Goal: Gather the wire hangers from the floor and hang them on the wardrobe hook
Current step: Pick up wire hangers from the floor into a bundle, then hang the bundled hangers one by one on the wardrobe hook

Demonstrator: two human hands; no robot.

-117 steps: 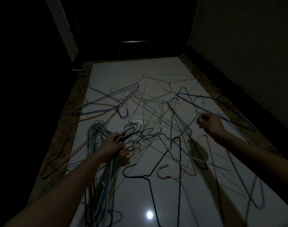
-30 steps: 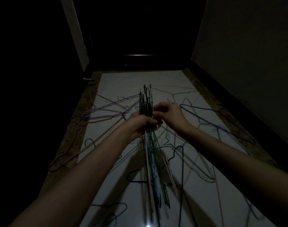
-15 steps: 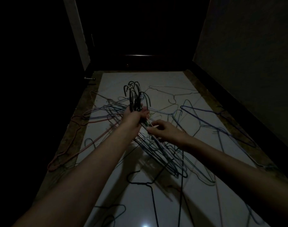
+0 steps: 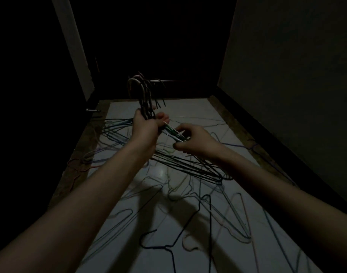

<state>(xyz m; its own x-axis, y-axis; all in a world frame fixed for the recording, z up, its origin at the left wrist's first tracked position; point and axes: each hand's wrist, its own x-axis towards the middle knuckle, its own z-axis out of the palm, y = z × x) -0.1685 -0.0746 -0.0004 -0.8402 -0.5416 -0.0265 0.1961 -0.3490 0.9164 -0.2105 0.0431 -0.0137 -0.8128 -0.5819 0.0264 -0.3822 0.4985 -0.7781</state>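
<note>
Just one head-mounted wide-angle view, looking forward and down from above the arms at a pale floor [image 4: 188, 111], near edge close under the camera, far end hitting a dark wall.

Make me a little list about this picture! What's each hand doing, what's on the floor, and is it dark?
left hand: gripping a bunch of hangers by the necks, hooks pointing up
right hand: pinching the bunch's wires just below the left hand
floor: pale and shiny, many loose hangers scattered, including a black hanger near the person
light: very dim
wardrobe hook: not visible
</note>
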